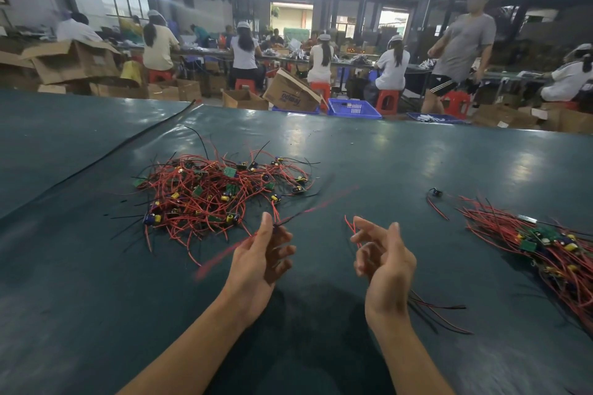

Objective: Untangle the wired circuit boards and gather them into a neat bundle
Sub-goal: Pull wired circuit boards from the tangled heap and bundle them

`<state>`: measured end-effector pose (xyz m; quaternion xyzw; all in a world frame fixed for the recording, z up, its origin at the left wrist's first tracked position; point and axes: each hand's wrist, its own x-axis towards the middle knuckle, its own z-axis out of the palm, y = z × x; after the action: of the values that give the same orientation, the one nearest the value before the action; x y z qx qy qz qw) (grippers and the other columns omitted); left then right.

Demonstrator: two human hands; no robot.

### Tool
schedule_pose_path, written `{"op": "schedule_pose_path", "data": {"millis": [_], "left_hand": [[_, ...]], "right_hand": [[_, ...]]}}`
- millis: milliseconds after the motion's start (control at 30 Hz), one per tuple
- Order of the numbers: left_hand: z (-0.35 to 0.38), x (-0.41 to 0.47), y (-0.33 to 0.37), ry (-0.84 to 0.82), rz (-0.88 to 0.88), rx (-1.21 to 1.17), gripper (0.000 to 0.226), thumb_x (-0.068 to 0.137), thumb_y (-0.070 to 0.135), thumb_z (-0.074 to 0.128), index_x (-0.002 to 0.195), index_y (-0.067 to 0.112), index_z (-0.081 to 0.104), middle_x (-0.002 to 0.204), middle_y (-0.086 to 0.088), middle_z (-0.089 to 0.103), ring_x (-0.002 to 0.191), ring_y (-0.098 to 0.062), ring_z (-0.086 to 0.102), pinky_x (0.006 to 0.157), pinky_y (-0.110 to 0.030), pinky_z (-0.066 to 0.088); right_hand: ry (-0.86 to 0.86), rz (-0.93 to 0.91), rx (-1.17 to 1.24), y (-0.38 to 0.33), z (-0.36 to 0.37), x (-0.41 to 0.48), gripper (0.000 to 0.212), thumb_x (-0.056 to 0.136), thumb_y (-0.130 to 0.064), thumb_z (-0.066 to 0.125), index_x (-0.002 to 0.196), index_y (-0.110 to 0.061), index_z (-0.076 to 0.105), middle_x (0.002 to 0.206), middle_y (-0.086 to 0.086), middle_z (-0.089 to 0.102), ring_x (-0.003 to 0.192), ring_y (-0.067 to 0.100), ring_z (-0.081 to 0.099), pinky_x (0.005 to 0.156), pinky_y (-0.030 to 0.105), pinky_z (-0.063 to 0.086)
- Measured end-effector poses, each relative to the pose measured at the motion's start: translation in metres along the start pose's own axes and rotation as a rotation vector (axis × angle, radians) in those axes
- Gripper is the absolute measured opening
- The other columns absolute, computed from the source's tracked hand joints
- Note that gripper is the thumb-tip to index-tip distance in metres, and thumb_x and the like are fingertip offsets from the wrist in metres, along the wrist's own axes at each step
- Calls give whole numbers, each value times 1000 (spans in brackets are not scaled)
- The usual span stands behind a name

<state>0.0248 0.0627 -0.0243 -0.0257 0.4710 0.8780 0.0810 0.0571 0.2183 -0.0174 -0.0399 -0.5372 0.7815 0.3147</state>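
Wired circuit boards [208,192] heaped left, bundle [552,247] at right edge — between, left hand [260,256] and right hand [388,263] fingers [364,231] pinch wires [433,307].

A dark teal table covering [385,154], smooth and glossy like vinyl, is spread beneath the fingers [284,250] and is brightened by reflected light. Ahead of the left fingertips, wires [205,202] sheathed in smooth red and black plastic are tangled with matt green circuit boards [230,172] bearing shiny yellow parts. Far beyond the fingers, brown cardboard boxes [290,93] and a blue plastic crate [353,108] are seen.
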Motion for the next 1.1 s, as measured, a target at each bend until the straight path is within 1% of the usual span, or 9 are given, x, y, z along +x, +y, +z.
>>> {"op": "schedule_pose_path", "data": {"millis": [100, 200, 300, 433, 533, 700, 833, 1000, 1100], "left_hand": [[-2, 2, 5, -39, -68, -98, 42, 60, 60, 65, 57, 19, 64, 62, 2, 60, 53, -11, 58, 49, -21, 51], [0, -1, 4, -207, -144, -54, 45, 60, 66, 61, 60, 22, 51, 59, 3, 49, 53, -13, 53, 52, -23, 47], [1, -4, -1, -381, -255, 94, 48, 64, 69, 60, 55, 22, 56, 57, 4, 43, 51, -13, 47, 54, -23, 43], [-3, -5, -6, -516, -310, 188, 53, 60, 71, 76, 63, 23, 53, 54, 7, 37, 48, -10, 43, 53, -22, 44], [-7, -4, -4, -515, -332, 226, 64, 58, 71, 78, 72, 20, 41, 50, 7, 39, 45, -10, 46, 51, -22, 42], [-7, -4, -4, -500, -323, 273, 58, 57, 71, 78, 55, 20, 50, 48, 4, 42, 46, -13, 49, 52, -23, 45], [-6, -2, -4, -417, -289, 263, 51, 68, 65, 68, 50, 21, 51, 54, 0, 50, 50, -16, 52, 53, -24, 47], [-3, -3, -8, -349, -181, 278, 18, 78, 32, 62, 68, 17, 67, 65, -4, 64, 51, -13, 57, 49, -22, 46], [-1, -7, -14, -402, 3, 424, 13, 84, 22, 64, 79, 11, 67, 68, -5, 66, 55, -13, 60, 52, -21, 49]], "right_hand": [[-65, 59, -50, 3, 3, -3, 57, 99, -48, 36, 77, -17, 79, 61, -3, 60, 44, 9, 36, 41, 20, 29], [-172, 178, -150, 7, 10, -8, 42, 95, -40, 49, 79, -14, 79, 56, -4, 54, 42, 6, 36, 39, 17, 28], [-318, 336, -184, 10, 18, -15, 41, 86, -46, 58, 78, -12, 80, 59, 7, 59, 46, 17, 46, 47, 21, 37], [-464, 497, -110, 8, 25, -20, 41, 76, -46, 66, 57, -10, 73, 52, 6, 62, 38, 13, 53, 38, 22, 45], [-491, 597, -13, 7, 24, -20, 34, 71, -40, 72, 61, -7, 74, 52, 11, 61, 39, 16, 56, 38, 23, 46], [-461, 624, -95, 4, 21, -19, 36, 59, -47, 79, 58, -16, 61, 76, 25, 48, 56, 24, 49, 52, 31, 44], [-363, 682, -6, 0, 23, -18, 20, 76, -28, 72, 71, -10, 67, 62, 13, 63, 43, 18, 53, 45, 23, 44], [-83, 625, -21, 1, 21, -14, 17, 87, -21, 69, 71, -17, 65, 54, -3, 57, 39, 8, 42, 38, 17, 27], [-12, 593, 21, 0, 24, -17, 12, 87, -19, 71, 78, -12, 70, 60, 2, 66, 40, 10, 51, 37, 17, 36]]}}
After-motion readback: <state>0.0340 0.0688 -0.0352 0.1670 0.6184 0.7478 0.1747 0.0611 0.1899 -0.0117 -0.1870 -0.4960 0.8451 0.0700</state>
